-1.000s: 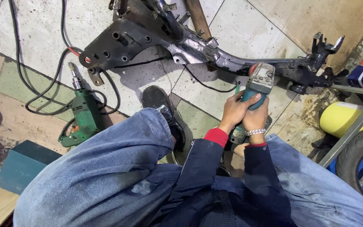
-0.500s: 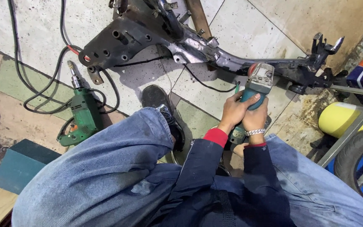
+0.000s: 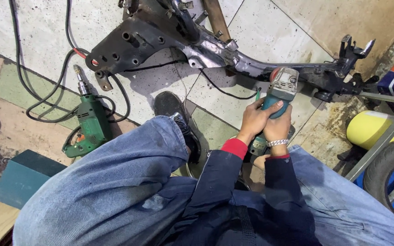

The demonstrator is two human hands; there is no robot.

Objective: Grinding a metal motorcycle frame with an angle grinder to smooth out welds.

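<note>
Head view: grinder [image 3: 277, 98] sits upright in both hands, its head up against the dark metal frame [image 3: 215, 54] that lies across the floor tiles. Looks compact but dense, stiff plastic-and-metal body, prob. wants two hands w/ a firm hold round the teal barrel, well back from the disc end; disc itself not visible. Frame looks heavy, rigid, rough-edged, not sthg to shift one-handed. Left hand [image 3: 253, 119] is wrapped closed round the barrel's left side, fingers curled on it. Right hand [image 3: 277, 125], w/ a metal wrist band, is closed on the lower body beside it, thumb across the front. Hands touch each other. Green drill [image 3: 90, 120] lies well apart to the left among black cables [image 3: 46, 98], near a teal box [image 3: 21, 177]. Yellow can [image 3: 370, 130] and a tyre [image 3: 388, 168] at right.
</note>
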